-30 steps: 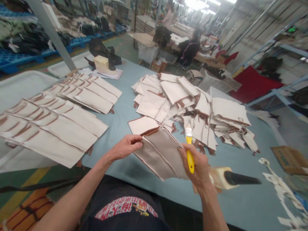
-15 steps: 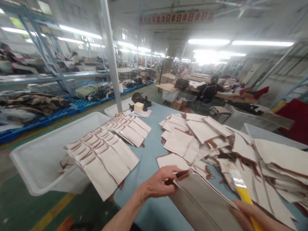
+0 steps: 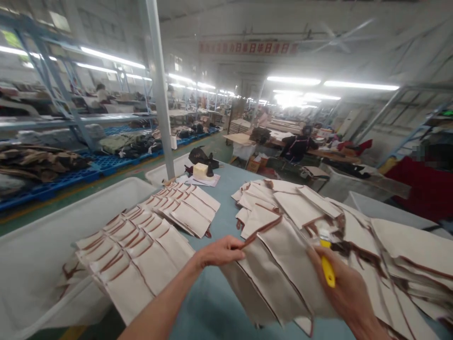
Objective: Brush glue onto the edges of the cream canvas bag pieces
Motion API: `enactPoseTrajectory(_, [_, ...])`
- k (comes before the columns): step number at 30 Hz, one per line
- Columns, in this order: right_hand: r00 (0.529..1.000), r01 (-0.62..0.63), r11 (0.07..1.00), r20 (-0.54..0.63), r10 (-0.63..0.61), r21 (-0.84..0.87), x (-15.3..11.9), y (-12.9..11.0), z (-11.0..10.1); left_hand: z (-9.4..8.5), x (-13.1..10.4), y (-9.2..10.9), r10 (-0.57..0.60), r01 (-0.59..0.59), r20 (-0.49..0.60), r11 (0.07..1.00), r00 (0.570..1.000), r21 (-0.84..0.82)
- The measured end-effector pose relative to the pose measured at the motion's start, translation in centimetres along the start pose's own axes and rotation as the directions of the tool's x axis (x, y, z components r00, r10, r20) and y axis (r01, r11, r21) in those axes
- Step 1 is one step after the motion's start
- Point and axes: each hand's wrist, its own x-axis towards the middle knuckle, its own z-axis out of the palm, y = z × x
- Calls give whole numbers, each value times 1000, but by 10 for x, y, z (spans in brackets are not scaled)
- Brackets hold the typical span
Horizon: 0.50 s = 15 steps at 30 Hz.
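A cream canvas piece (image 3: 279, 264) with brown edging and dark seam lines hangs tilted between my hands above the table. My left hand (image 3: 221, 251) pinches its upper left corner, thumb on top. Closed at its right side is my right hand (image 3: 338, 278), which also holds a paintbrush (image 3: 328, 269) with a yellow handle and pale bristles pointing up and away. The fingers of that hand are partly hidden behind the canvas. To the left, overlapping rows of similar canvas pieces (image 3: 141, 236) lie with their brown edges showing. A looser pile of canvas pieces (image 3: 297, 203) lies beyond and to the right.
The blue-green table (image 3: 226, 189) carries a pale yellow block (image 3: 201, 171) on papers at its far end. A white bin (image 3: 31, 250) stands along its left side. Close by rises a metal post (image 3: 161, 94). A seated person (image 3: 297, 146) is further back.
The canvas piece has been raised and turned, so its broad face shows more. My right hand and the brush have moved up and left. The view has shifted slightly.
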Motion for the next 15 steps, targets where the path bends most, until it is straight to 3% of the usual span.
enactPoseTrajectory(2, [990, 113, 984, 96, -100, -138, 26, -10, 24, -30, 0, 7, -22, 21, -32, 999, 999, -34])
enactPoseTrajectory(4, [981, 174, 955, 122, -148, -241, 53, -23, 49, -62, 0, 8, -50, 45, -91, 997, 995, -66])
enactPoseTrajectory(8, [968, 245, 952, -13, -252, -184, 82, -51, 90, -132, 6, -10, -157, 137, -212, 985, 965, -108])
enactPoseTrajectory(11, [967, 249, 961, -34, -254, -118, 72, -62, 103, -183, 20, -41, -281, 263, -302, 960, 911, -100])
enactPoseTrajectory(15, [974, 201, 977, 118, -192, -75, 32, -57, 98, -233, 37, -88, -416, 438, -438, 897, 797, -55])
